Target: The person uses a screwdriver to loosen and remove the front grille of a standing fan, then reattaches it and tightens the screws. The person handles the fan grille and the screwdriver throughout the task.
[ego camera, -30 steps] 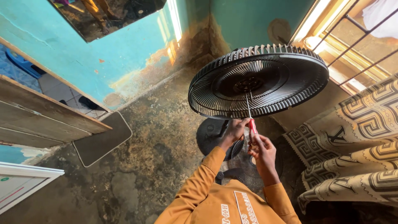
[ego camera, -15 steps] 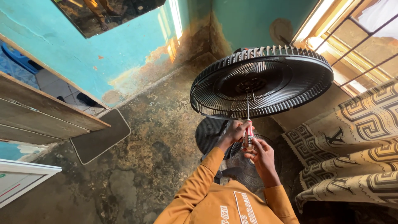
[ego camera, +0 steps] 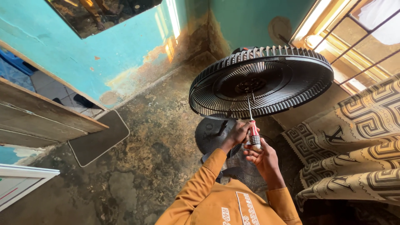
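Moved: the fan guard point(ego camera: 266, 83) sits a touch lower and nearer than a second ago; my hands have stayed on the screwdriver point(ego camera: 253, 132)
Meaning: I judge the screw at the hub is still being worked
Left hand point(ego camera: 238, 134): fingers closed round the red handle
Right hand point(ego camera: 263, 159): curled loosely at the handle's end, steadying it
Tip: inside the guard, at its centre

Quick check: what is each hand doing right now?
Left hand: closed on the red-handled metal screwdriver.
Right hand: fingers at the screwdriver's handle end; grip cannot be told.
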